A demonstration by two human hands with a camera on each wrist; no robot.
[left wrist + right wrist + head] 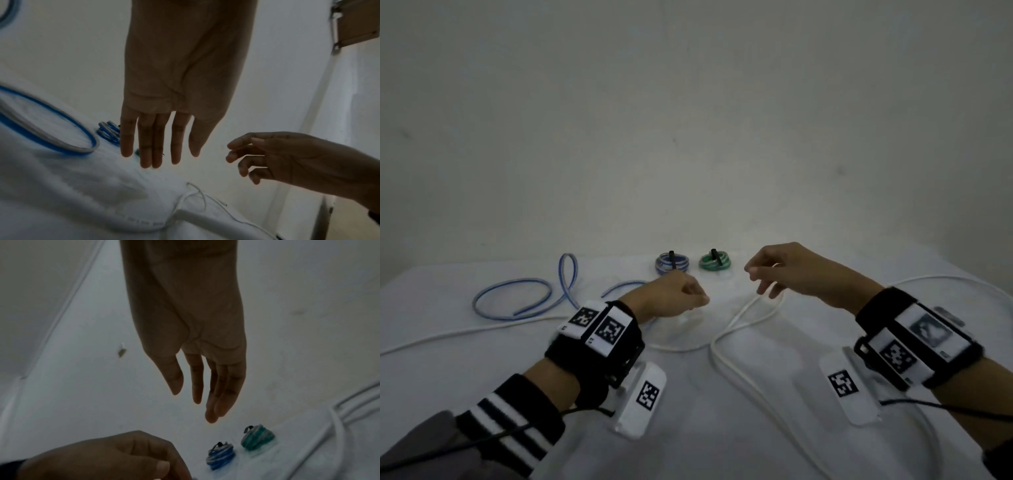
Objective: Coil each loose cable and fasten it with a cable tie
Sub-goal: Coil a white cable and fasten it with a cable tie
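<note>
Both hands hover above the table (722, 428), empty. Left hand (671, 296) has straight fingers in its wrist view; right hand (787, 270) hangs loosely open. From left: loose blue cable (524, 298), blue coil (672, 264), green coil (715, 262), both tied, then white cable (743, 318) sprawling below the hands.

On my feed I count two coiled bundles at the back of the worktop (722, 428): one blue coil (672, 264) and one green coil (715, 263), each with one black tie standing up from it. Loose cables come to two: one blue cable (524, 298) and one white cable (743, 318), though the white loops might be more than a single run. Two hands are up, left hand (671, 296) and right hand (791, 272).
</note>
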